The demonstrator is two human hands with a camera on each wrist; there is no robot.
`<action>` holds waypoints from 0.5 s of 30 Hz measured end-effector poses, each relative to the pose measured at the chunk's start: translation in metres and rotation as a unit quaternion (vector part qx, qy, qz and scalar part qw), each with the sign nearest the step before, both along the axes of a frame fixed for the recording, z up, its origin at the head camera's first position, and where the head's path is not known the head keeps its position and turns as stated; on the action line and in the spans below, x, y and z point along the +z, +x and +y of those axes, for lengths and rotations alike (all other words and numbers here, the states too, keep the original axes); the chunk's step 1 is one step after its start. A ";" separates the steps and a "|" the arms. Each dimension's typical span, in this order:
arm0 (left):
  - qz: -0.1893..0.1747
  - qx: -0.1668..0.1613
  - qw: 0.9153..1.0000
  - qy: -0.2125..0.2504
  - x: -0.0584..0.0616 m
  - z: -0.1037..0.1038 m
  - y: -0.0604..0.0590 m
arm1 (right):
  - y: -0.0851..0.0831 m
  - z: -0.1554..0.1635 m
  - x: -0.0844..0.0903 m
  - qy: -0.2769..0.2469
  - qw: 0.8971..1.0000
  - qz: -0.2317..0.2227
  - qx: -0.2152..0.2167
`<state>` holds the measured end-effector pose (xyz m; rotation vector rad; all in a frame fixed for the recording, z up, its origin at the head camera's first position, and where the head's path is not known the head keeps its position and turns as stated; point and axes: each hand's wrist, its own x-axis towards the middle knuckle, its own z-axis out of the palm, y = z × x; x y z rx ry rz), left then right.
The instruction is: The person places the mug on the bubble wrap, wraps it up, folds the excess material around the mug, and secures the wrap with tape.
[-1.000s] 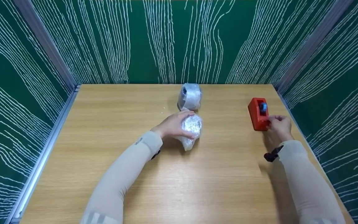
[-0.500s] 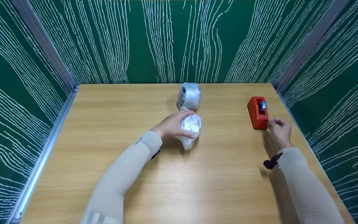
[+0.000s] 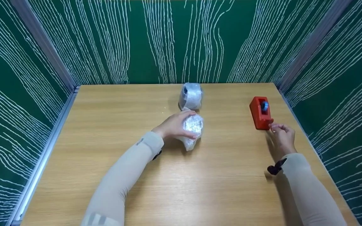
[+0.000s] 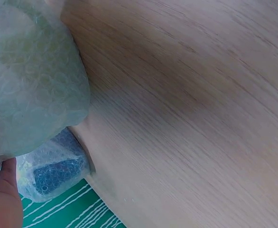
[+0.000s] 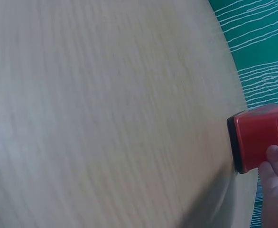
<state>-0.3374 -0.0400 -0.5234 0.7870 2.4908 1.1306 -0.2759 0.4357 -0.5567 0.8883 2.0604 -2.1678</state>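
Drawing back from the red plastic tape dispenser [image 3: 260, 113] at right, the right hand [image 3: 282, 137] seemingly pinches tape; the left hand [image 3: 173, 126] grips a bubble-wrapped bundle [image 3: 193, 130] mid-table, unsealed.

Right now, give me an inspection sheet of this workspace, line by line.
Surface: wooden table, light grain, bare across the near half.
Job's things: bubble-wrapped bundle mid-table; red tape dispenser near the right edge.
Clutter: bubble wrap roll lying on its side just behind the bundle.
Hands: left hand grips the bundle; right hand at the dispenser's near end, fingertips pinched together, what they pinch too small to tell.
Cables: nothing seen; a dark strap shows at the right wrist.
Surroundings: green walls with white wavy lines on three sides, metal corner posts.
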 end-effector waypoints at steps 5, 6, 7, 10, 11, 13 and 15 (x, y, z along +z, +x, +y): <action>0.002 -0.003 1.000 -0.003 0.001 0.000 0.000 | -0.002 0.001 -0.004 -0.003 1.000 -0.011 -0.011; 0.005 -0.005 1.000 -0.004 0.001 0.000 0.001 | -0.003 0.001 -0.005 -0.003 1.000 -0.014 -0.017; 0.008 -0.008 1.000 -0.004 0.002 0.000 0.001 | -0.004 0.001 -0.006 0.001 1.000 -0.019 -0.023; 0.015 -0.013 1.000 -0.006 0.002 0.000 0.001 | -0.008 0.001 -0.009 0.015 0.998 -0.032 -0.047; 0.014 -0.012 1.000 -0.006 0.002 0.000 0.001 | -0.008 0.001 -0.009 0.025 0.998 -0.039 -0.050; 0.013 -0.011 1.000 -0.006 0.002 0.000 0.002 | -0.010 0.000 -0.011 0.038 0.996 -0.050 -0.058; 0.012 -0.010 1.000 -0.005 0.002 0.000 0.002 | -0.013 0.000 -0.013 0.041 0.996 -0.053 -0.063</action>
